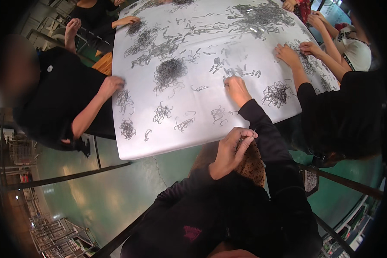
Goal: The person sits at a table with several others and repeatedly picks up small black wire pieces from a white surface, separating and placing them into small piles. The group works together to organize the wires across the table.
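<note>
Piles of dark loops and grey strips cover much of the white table (pixel 135 151): a dense dark pile (pixel 170 71) lies left of and beyond the right hand (pixel 234 89), a tangled pile (pixel 276 93) lies to its right, and a broad grey heap (pixel 260 18) lies at the far side. A co-worker's hand (pixel 111 87) rests at the left edge, just beside a small heap (pixel 124 101); on the right, another co-worker's hands (pixel 288 56) reach in over a further heap (pixel 308 64), bounding that side. The wearer's right sleeve (pixel 266 124) crosses the near edge. The nearest strips (pixel 240 72) lie under and just beyond the right hand's fingertips, which are drawn close together at the surface; whether they grip a strip, I cannot tell. The left hand (pixel 254 134), at the near edge and closer to the body, pinches a thin dark piece (pixel 254 130) between thumb and fingers. A loose clump (pixel 219 115) sits between the two hands, left of the right sleeve. White surface shows around this clump and on toward the near left corner, where smaller clumps (pixel 185 124) lie well apart. Past the near edge is green floor (pixel 86 176).
</note>
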The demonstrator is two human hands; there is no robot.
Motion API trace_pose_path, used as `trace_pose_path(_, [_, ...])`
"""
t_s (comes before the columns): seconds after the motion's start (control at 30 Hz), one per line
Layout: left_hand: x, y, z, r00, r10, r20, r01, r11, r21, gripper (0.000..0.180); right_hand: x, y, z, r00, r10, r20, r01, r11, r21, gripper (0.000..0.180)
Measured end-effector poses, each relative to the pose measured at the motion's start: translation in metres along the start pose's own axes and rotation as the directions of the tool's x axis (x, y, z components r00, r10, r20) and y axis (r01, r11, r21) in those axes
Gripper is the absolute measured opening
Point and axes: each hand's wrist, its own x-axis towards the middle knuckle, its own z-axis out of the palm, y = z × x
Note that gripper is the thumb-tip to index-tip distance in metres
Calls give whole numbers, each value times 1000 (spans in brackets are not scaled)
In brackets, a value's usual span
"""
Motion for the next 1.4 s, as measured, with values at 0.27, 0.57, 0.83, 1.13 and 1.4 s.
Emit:
trace_pose_path(0.27, [5, -2, -8, 998, 43, -55, -41, 998, 47, 10, -36, -18, -59, 939, 293, 180, -342, 750, 566, 19])
trace_pose_path(0.57, [10, -8, -9, 998, 60, 14, -62, 984, 166, 12, -137, -83, -154, 929, 349, 124, -284, 456, 843, 22])
trace_pose_path(0.83, [6, -8, -13, 985, 162, 54, -171, 932, 320, 22, -149, -99, -148, 883, 459, -95, -159, 484, 860, 25])
trace_pose_path(1.13, [73, -63, -191, 946, 218, -241, 151, 362, 920, 15, -158, -97, -149, 894, 436, -106, -166, 540, 825, 18])
trace_pose_path(1.4, [90, -95, -210, 989, 50, -141, 135, 101, 986, 10, -166, -97, -151, 875, 475, -95, -265, 633, 727, 15])
